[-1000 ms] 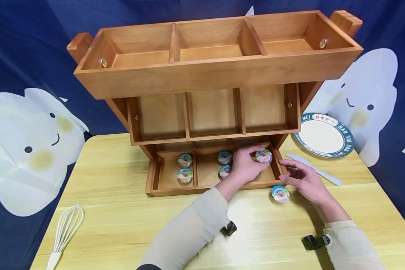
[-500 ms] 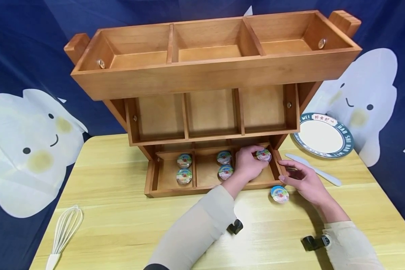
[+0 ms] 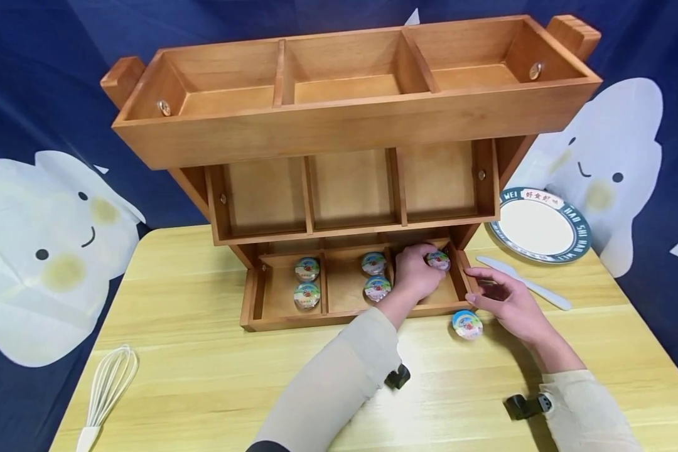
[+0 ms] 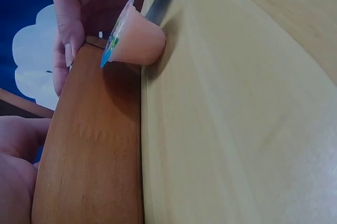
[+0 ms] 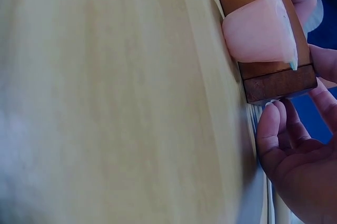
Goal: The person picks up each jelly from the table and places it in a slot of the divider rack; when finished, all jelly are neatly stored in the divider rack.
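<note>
In the head view, my left hand (image 3: 417,274) reaches into the right compartment of the bottom tray and grips a small jelly cup (image 3: 439,260) with a printed lid. My right hand (image 3: 507,304) holds the right end of that wooden tray (image 3: 339,319), its thumb by the front corner. Another jelly cup (image 3: 467,324), with pinkish contents, stands on the table just in front of the tray; in the right wrist view, this jelly cup (image 5: 260,29) is beside the tray's corner. Two jelly cups (image 3: 307,282) sit in the left compartment and two jelly cups (image 3: 376,276) in the middle one.
Above the bottom tray rise the middle tier (image 3: 353,188) and top tier (image 3: 350,129) of the wooden rack, overhanging my left hand. A plate (image 3: 537,226) and a pale knife (image 3: 524,282) lie to the right. At the table's left is a whisk (image 3: 108,389).
My left forearm has swung slightly right, uncovering more of the front cup in the middle compartment. The held jelly cup stays in nearly the same place. My right hand keeps its position.
</note>
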`<act>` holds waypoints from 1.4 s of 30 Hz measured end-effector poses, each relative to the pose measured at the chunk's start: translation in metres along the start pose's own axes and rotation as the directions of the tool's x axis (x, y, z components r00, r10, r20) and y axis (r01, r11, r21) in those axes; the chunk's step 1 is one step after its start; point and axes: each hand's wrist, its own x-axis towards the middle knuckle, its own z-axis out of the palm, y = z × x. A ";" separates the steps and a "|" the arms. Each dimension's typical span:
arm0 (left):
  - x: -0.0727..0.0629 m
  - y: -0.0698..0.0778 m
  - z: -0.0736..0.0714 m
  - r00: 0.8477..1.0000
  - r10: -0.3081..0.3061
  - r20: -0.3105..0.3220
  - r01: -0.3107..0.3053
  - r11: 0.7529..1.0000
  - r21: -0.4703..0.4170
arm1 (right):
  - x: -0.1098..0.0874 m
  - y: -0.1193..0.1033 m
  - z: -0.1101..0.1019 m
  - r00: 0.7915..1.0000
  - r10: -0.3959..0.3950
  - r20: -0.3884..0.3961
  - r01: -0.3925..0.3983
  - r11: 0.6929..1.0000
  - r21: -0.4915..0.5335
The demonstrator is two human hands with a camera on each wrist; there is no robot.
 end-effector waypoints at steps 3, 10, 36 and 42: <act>0.000 0.000 0.000 1.000 0.002 0.002 -0.002 1.000 0.004 | 0.000 0.000 0.000 1.000 0.005 -0.001 -0.005 1.000 -0.006; -0.001 0.000 0.000 1.000 0.015 -0.006 -0.015 1.000 0.018 | -0.001 0.000 0.001 1.000 0.004 -0.004 -0.004 1.000 0.002; -0.022 0.012 -0.032 1.000 -0.012 0.013 0.013 0.998 -0.060 | -0.001 -0.001 0.002 1.000 -0.004 -0.002 0.004 1.000 0.002; -0.037 0.011 -0.045 0.997 -0.022 0.076 0.035 0.984 -0.175 | 0.000 -0.002 0.001 1.000 -0.003 -0.002 0.003 1.000 0.003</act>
